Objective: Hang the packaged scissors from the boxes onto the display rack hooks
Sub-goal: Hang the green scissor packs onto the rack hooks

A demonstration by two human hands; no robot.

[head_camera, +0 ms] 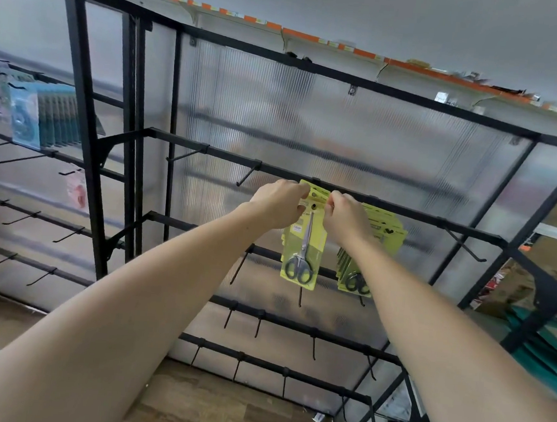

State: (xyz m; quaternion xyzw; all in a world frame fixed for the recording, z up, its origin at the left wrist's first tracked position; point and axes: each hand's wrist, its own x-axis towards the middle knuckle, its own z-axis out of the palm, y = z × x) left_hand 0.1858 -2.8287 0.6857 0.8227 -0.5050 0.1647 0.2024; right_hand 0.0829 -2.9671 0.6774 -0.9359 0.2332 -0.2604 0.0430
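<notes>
- The packaged scissors hung straight down between the two hands, long axis vertical, black handles at the bottom and the card's top edge up at the fingers.
- The left hand pinched the upper left corner of the yellow card, fingers curled round its edge; the right hand pinched the upper right corner in the same way. Both held the same pack, each about equally near it.
- The round hang hole lay directly between the two hands, just below the fingertips, and faced the person.
- The black rail of the display rack ran just beyond the hands, touching or nearly touching the card's top from behind. Whether a hook already passed through the hole could not be told; the hook itself was hidden by card and fingers.
- More yellow cards seemed to sit behind the held one, so it was probably the front of a stack on one hook.
- A further bunch of hung scissors packs sat just right of the right hand, partly behind that wrist.
- Bare hooks, such as the empty hook, stuck out to the left of the left hand.
- Judged from this, the move turned on keeping the hole level with the hook and pushing the card away, toward the rail.
- No boxes were in view.
</notes>
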